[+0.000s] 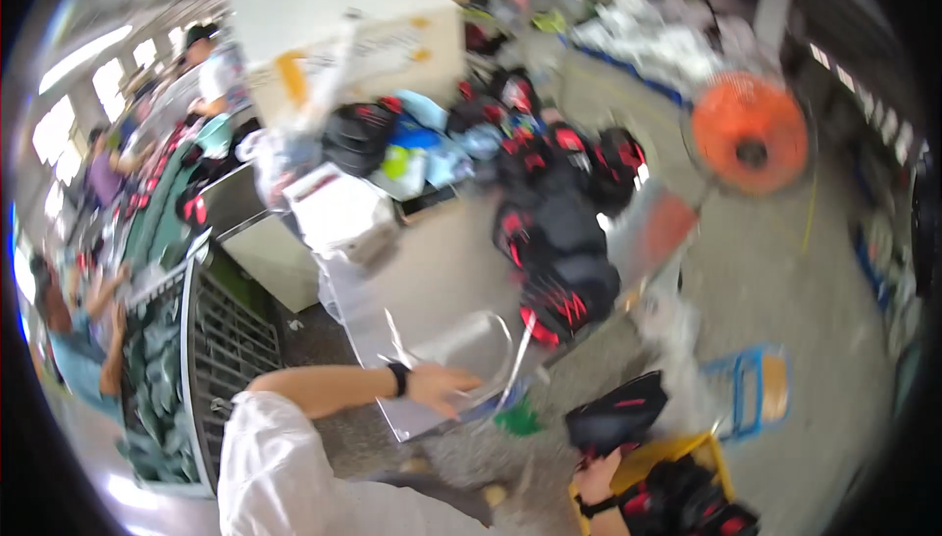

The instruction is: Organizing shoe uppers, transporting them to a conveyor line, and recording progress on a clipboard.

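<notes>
Right grip (597,478) is resting by the yellow crate (638,459), just below a black item with a red stripe (613,418); I'm not managing to tell whether it's pinching that. Left grip (453,387) is lying loosely spread over the counter (422,281), near white strips (518,367).

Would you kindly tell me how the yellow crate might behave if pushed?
The yellow crate would probably feel stiff, since it looks straight-edged. It may resist somewhat, as black-and-red items load it. Those look jumbled, so they might shift about.
</notes>
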`<action>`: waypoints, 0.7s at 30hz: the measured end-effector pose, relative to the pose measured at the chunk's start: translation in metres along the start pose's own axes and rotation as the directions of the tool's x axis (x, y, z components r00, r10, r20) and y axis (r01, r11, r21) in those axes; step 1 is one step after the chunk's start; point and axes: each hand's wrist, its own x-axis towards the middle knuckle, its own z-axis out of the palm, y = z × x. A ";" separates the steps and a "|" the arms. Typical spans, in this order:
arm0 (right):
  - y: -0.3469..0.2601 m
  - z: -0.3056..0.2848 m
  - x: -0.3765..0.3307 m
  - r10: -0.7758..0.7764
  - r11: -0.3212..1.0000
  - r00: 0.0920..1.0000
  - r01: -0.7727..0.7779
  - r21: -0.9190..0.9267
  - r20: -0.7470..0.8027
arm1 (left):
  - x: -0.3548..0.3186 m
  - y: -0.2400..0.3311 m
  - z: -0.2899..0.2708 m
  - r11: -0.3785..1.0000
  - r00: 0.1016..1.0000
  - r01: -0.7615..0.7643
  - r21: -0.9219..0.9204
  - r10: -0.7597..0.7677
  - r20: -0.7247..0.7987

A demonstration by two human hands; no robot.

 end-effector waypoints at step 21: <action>-0.450 0.315 0.129 -0.492 0.866 0.685 0.325 0.380 0.538 | -0.550 -0.318 -0.280 0.602 -0.227 -0.642 -0.475 -0.741 -0.632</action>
